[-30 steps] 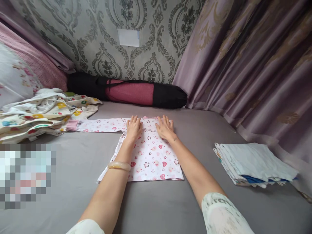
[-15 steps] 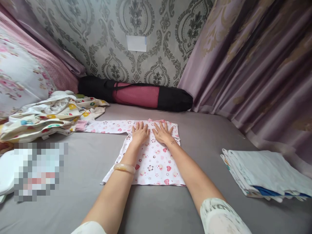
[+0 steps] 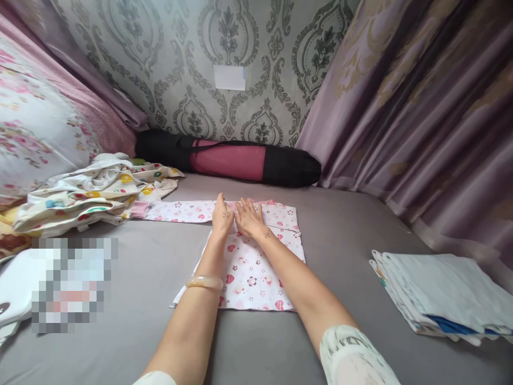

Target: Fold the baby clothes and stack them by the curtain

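A small white garment with pink hearts and flowers (image 3: 256, 267) lies flat on the grey bed sheet (image 3: 340, 240), one sleeve stretched out to the left. My left hand (image 3: 222, 216) rests flat on its upper edge, fingers together and extended. My right hand (image 3: 250, 219) lies flat right beside it, fingers spread, nearly touching the left. A pale bangle sits on my left wrist. Neither hand grips anything.
A heap of colourful printed clothes (image 3: 92, 192) lies at the left, below a floral pillow (image 3: 36, 133). A stack of folded cloths (image 3: 436, 294) sits at the right. A black and pink rolled bag (image 3: 228, 160) lies along the wall. Purple curtains (image 3: 420, 117) hang at the right.
My right hand has slid leftward across the garment's top until it sits next to my left hand. The camera has shifted slightly, so everything sits a little lower and further right.
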A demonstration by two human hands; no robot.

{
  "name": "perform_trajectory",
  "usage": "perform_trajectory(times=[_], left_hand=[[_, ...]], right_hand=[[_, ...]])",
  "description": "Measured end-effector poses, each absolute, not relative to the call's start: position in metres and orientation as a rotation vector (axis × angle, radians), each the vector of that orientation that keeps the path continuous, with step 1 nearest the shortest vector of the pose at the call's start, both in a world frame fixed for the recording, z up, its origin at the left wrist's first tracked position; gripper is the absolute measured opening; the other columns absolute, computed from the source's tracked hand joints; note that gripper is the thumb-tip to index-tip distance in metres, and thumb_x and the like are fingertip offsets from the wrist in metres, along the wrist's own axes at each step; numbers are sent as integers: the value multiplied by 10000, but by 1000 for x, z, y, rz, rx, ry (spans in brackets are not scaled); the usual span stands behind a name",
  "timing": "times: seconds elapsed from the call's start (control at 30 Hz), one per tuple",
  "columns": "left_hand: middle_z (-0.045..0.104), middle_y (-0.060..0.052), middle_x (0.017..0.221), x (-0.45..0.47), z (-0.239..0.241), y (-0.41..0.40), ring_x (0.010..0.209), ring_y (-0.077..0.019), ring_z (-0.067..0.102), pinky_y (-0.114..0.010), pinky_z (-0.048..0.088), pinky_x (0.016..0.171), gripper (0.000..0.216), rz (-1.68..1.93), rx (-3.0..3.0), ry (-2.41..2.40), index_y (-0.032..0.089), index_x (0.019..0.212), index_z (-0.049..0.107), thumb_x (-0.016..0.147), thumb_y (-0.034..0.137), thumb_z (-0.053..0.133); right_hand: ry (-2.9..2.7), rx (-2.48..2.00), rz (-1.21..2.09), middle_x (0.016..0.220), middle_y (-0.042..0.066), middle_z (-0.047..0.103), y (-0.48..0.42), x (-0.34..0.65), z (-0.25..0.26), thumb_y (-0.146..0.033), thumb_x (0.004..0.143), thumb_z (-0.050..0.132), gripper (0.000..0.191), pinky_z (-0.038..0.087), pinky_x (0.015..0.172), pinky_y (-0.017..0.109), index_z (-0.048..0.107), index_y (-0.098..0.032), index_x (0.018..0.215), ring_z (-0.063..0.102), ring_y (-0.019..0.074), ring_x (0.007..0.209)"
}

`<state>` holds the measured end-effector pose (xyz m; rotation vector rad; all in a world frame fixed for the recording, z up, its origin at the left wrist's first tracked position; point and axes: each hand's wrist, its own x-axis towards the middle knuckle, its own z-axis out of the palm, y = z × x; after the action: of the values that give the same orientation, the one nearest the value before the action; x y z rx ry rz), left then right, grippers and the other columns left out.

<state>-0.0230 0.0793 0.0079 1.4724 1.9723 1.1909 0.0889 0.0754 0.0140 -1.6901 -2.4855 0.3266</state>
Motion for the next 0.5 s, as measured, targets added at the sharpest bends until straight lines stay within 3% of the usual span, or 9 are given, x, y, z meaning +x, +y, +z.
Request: perform_trajectory(times=[0.5], left_hand=[[592,-181,1358,-24,7,77,1289,-271,541,-413,390,1106,554,1187,1399,1914,73,1455,387,904,125,359]], right_hand=[[-2513,-1680,443,1651,38,131,78,76,3,-383,1016,216,595,6,1201,540,204,-193,1580,86,230,1518]])
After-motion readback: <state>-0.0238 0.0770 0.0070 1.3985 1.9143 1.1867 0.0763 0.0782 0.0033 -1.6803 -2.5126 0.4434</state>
